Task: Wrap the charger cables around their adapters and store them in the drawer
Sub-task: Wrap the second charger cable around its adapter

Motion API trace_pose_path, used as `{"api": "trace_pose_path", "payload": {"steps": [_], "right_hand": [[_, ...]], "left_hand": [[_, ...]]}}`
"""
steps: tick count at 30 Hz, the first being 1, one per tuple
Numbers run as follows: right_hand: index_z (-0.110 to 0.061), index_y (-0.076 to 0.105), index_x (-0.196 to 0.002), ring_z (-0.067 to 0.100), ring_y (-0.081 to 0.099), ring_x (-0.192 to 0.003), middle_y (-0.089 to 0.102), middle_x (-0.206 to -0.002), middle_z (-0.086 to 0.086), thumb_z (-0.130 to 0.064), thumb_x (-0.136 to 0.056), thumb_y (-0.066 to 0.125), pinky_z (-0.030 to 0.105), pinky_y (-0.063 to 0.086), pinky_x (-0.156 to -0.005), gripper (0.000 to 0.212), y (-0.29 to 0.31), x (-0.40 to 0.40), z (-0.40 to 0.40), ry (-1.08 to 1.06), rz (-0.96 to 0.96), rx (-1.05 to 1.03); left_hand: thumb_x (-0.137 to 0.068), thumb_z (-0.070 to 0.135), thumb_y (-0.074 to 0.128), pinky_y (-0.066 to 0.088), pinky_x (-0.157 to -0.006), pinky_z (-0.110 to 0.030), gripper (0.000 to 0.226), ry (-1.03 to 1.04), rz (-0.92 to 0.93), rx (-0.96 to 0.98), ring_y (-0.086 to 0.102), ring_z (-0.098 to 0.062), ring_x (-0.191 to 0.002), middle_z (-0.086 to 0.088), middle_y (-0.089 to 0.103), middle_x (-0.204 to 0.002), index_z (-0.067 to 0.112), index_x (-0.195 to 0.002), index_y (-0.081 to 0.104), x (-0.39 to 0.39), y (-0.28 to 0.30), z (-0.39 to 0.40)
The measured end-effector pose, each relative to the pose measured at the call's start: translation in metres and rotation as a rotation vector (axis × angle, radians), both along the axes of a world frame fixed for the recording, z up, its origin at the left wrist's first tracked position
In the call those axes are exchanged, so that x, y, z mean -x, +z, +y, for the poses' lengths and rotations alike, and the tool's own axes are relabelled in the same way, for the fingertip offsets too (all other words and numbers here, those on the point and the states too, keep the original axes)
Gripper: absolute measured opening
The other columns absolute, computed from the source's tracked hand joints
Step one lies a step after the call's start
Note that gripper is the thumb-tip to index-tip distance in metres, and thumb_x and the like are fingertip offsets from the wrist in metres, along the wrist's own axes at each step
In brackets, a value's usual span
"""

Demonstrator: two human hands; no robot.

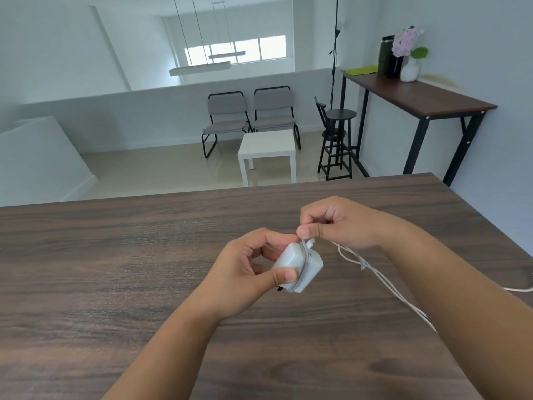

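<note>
Above the dark wooden table (115, 269), my left hand (248, 269) grips a white charger adapter (300, 265) between thumb and fingers. One turn of white cable lies across the adapter's middle. My right hand (337, 223) pinches the white cable (383, 280) just above the adapter's top edge. The loose cable runs down to the right under my right forearm and off toward the table's right edge. No drawer is in view.
Beyond the table's far edge the floor holds a small white side table (268, 153), two grey chairs (251, 116) and a black stool (337, 134). A high brown table (450, 101) with a vase and a dark bottle stands at the back right.
</note>
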State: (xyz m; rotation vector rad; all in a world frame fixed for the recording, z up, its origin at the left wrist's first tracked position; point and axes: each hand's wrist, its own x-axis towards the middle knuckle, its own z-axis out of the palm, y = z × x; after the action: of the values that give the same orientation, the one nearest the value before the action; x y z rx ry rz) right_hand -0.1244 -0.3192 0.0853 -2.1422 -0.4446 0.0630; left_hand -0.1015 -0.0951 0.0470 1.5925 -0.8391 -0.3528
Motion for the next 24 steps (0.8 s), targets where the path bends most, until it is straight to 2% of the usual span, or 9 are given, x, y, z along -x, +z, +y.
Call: {"api": "trace_pose_path", "payload": {"steps": [3, 7, 9, 11, 13, 16, 17, 20, 24], "right_hand": [[-0.020, 0.061, -0.068, 0.014, 0.029, -0.051, 0.040, -0.058, 0.006, -0.038, -0.084, 0.066, 0.024, 0.021, -0.047, 0.025, -0.015, 0.001, 0.001, 0.014, 0.089, -0.321], [-0.024, 0.056, -0.064, 0.022, 0.018, -0.059, 0.036, -0.063, 0.003, -0.056, -0.069, 0.074, 0.040, 0.009, -0.057, 0.037, -0.041, 0.000, 0.017, -0.030, 0.186, -0.653], [-0.021, 0.056, -0.068, 0.018, 0.021, -0.057, 0.036, -0.063, 0.003, -0.054, -0.073, 0.072, 0.035, 0.010, -0.056, 0.037, -0.053, 0.002, 0.027, -0.089, 0.186, -0.745], [-0.004, 0.057, -0.080, 0.007, 0.028, -0.050, 0.038, -0.056, -0.003, -0.043, -0.087, 0.061, 0.025, 0.019, -0.054, 0.040, -0.062, 0.004, 0.032, -0.198, 0.180, -0.781], [0.001, 0.055, -0.087, 0.002, 0.029, -0.044, 0.038, -0.050, -0.012, -0.041, -0.093, 0.051, 0.018, 0.024, -0.046, 0.043, -0.068, 0.006, 0.039, -0.323, 0.091, -0.649], [-0.021, 0.053, -0.077, 0.008, 0.041, -0.053, 0.046, -0.056, -0.007, -0.046, -0.092, 0.043, 0.028, 0.037, -0.054, 0.030, -0.078, 0.014, 0.049, -0.453, -0.132, -0.216], [-0.025, 0.054, -0.081, 0.011, 0.042, -0.054, 0.047, -0.057, -0.003, -0.042, -0.094, 0.042, 0.033, 0.039, -0.057, 0.025, -0.079, 0.017, 0.051, -0.465, -0.159, -0.129], [-0.030, 0.058, -0.100, 0.013, 0.041, -0.047, 0.042, -0.049, -0.003, -0.031, -0.098, 0.041, 0.032, 0.037, -0.053, 0.017, -0.078, 0.024, 0.053, -0.501, -0.235, 0.107], [-0.035, 0.050, -0.120, 0.031, 0.063, -0.078, 0.066, -0.077, 0.001, -0.035, -0.098, 0.032, 0.036, 0.048, -0.064, 0.028, -0.078, 0.029, 0.055, -0.467, -0.266, 0.425]], "left_hand": [[-0.072, 0.019, 0.079, 0.059, -0.068, -0.042, 0.039, -0.018, 0.061, 0.094, 0.062, -0.020, -0.090, -0.006, 0.071, -0.097, 0.016, -0.109, 0.071, 0.001, -0.001, -0.006], [-0.071, 0.018, 0.077, 0.056, -0.066, -0.030, 0.039, 0.024, 0.160, 0.246, 0.063, -0.014, -0.088, -0.001, 0.070, -0.095, 0.018, -0.109, 0.071, 0.004, -0.010, -0.010], [-0.070, 0.018, 0.076, 0.056, -0.064, -0.029, 0.039, 0.071, 0.255, 0.344, 0.064, -0.015, -0.086, -0.003, 0.071, -0.097, 0.019, -0.108, 0.072, 0.005, -0.014, -0.013], [-0.070, 0.017, 0.076, 0.056, -0.061, -0.028, 0.041, 0.146, 0.334, 0.413, 0.065, -0.016, -0.083, -0.006, 0.072, -0.099, 0.017, -0.111, 0.071, 0.003, -0.016, -0.019], [-0.078, 0.011, 0.075, 0.056, -0.060, -0.024, 0.041, 0.202, 0.411, 0.471, 0.066, -0.014, -0.081, -0.004, 0.072, -0.100, 0.014, -0.118, 0.066, 0.000, -0.015, -0.023], [-0.083, 0.009, 0.064, 0.056, -0.060, -0.019, 0.039, 0.255, 0.499, 0.564, 0.067, -0.009, -0.080, 0.003, 0.072, -0.098, 0.014, -0.121, 0.063, -0.005, -0.010, -0.023], [-0.082, 0.011, 0.061, 0.056, -0.060, -0.018, 0.040, 0.269, 0.509, 0.576, 0.067, -0.008, -0.079, 0.004, 0.073, -0.097, 0.014, -0.122, 0.062, -0.006, -0.009, -0.023], [-0.080, 0.013, 0.062, 0.056, -0.058, -0.018, 0.040, 0.291, 0.560, 0.595, 0.069, -0.008, -0.076, 0.002, 0.074, -0.097, 0.014, -0.120, 0.064, -0.008, -0.008, -0.028], [-0.087, 0.008, 0.062, 0.055, -0.057, -0.016, 0.032, 0.406, 0.595, 0.614, 0.067, -0.007, -0.072, -0.002, 0.070, -0.097, 0.013, -0.119, 0.065, -0.008, -0.013, -0.034]]}}
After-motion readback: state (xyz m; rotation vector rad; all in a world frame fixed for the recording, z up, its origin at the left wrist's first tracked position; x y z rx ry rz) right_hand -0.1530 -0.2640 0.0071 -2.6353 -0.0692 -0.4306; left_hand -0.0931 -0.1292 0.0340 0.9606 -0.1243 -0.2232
